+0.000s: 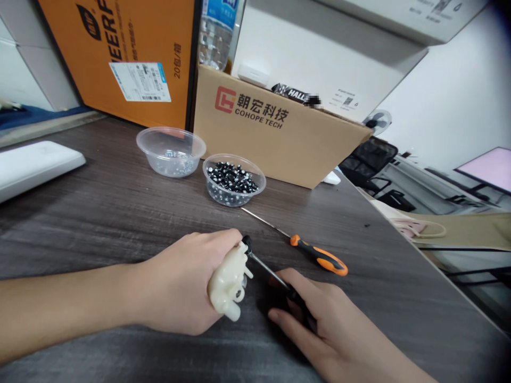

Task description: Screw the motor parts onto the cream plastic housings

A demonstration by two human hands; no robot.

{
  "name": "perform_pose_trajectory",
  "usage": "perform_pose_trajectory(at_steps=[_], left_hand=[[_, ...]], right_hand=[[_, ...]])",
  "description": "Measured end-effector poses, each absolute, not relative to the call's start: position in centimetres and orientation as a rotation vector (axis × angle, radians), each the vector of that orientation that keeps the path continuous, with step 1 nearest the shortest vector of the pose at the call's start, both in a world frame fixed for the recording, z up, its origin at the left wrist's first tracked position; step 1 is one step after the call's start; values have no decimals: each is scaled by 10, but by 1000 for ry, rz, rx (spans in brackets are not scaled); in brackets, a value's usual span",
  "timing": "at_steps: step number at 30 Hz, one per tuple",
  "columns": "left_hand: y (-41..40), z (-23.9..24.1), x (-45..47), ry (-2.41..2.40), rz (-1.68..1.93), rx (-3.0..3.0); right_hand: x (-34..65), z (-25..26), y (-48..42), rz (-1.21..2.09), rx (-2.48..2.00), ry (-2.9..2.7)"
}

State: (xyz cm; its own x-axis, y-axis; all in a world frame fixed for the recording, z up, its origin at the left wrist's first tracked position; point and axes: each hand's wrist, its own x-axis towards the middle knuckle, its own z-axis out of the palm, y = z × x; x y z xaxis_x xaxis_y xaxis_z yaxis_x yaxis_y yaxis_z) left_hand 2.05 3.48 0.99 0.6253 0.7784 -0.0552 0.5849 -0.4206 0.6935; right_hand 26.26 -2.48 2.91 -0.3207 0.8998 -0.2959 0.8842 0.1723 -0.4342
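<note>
My left hand (181, 282) is wrapped round a cream plastic part (228, 281) with short tubes and a small ring sticking out. At the top of that part sits a small black piece (246, 244). A screwdriver (271, 272) with a black handle is gripped in my right hand (319, 314); its metal shaft points up and left, and its tip meets the black piece. Part of the handle is hidden by my fingers. Just beyond my hands lies a second screwdriver (319, 255), orange and black, with a long thin shaft.
A clear bowl of black screw-like pieces (233, 183) stands past my hands. Left of it is another clear bowl (171, 151) with small silvery pieces. Behind are a brown carton (271, 143) and an orange box (151, 53). A white object (40, 165) lies at left on the dark table (99, 213).
</note>
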Motion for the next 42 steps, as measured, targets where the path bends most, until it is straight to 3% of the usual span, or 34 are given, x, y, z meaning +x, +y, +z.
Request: perform_pose_trajectory(at_steps=[42], left_hand=[[34,12,22,1043,379,2175]], right_hand=[[266,26,-26,851,-1818,-2399]])
